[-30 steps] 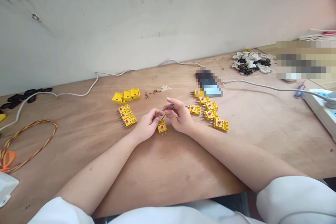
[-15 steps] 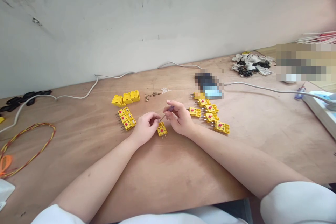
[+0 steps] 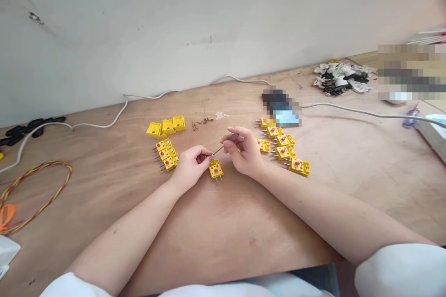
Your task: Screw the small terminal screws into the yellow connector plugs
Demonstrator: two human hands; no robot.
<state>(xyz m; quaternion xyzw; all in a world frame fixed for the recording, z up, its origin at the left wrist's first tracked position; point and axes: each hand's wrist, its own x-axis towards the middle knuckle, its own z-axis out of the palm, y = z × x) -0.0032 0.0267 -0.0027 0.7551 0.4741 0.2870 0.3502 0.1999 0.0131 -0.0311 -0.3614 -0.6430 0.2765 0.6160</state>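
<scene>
A yellow plug (image 3: 216, 168) with a red dot and two metal pins lies on the wooden table (image 3: 223, 222) between my hands. My right hand (image 3: 245, 151) is closed on a small screwdriver (image 3: 228, 142) with a purple handle, its thin shaft slanting down to the left. My left hand (image 3: 191, 164) is pinched at the shaft's tip, just left of the plug; what its fingertips hold is too small to see. Three similar plugs (image 3: 166, 153) lie left of my left hand, and several more plugs (image 3: 283, 146) lie right of my right hand.
Three yellow covers (image 3: 166, 126), small screws (image 3: 202, 122) and pale bits (image 3: 220, 114) lie behind my hands. A white cable (image 3: 104, 123) runs along the wall. A red-yellow wire loop (image 3: 35, 190) is at the left, a power strip (image 3: 432, 132) at the right, black-white parts (image 3: 341, 79) far right.
The view shifted slightly. My right hand has drawn a little to the right, so more of the screwdriver shaft shows between the hands. The plug stays on the table.
</scene>
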